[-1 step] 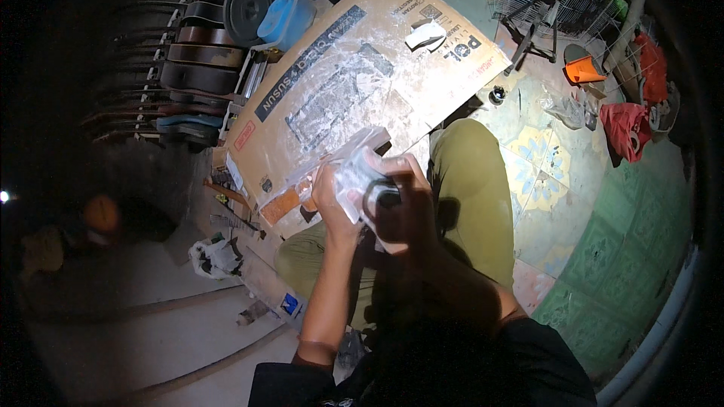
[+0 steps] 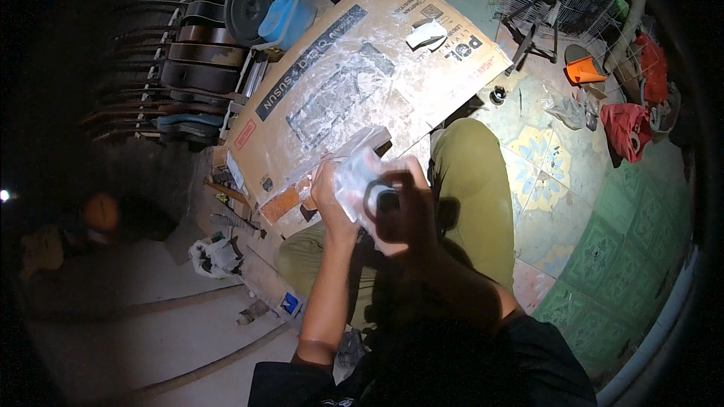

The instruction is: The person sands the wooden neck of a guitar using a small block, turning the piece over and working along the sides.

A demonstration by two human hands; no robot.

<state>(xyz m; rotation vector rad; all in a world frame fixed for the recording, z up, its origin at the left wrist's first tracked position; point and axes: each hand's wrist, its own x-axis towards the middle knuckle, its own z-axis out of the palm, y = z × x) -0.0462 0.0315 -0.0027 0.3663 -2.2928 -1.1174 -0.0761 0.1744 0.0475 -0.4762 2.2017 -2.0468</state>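
A pale, glossy, slightly see-through piece [image 2: 351,181] is held over the near edge of a dusty flattened cardboard sheet [image 2: 422,94]. My left hand [image 2: 325,200] is wrapped round its left side. My right hand [image 2: 413,200] curls closed against its right side, blurred and in shadow. A dark round shape [image 2: 386,200] shows by the right fingers; what it is cannot be told. A long greyish edge [image 2: 369,139] reaches past the hands to the upper right. Beside my left hand is an orange-brown strip [image 2: 285,205].
White dust covers the cardboard, and a crumpled white piece [image 2: 427,35] lies on it. Guitar bodies [image 2: 197,75] line a rack at left, beside a blue tub [image 2: 286,21]. A black tripod [image 2: 539,26], orange scoop-like thing [image 2: 584,70] and red bag [image 2: 625,132] are at right.
My right hand's fingers have shifted very slightly against the pale piece. My left hand and the surroundings look the same.
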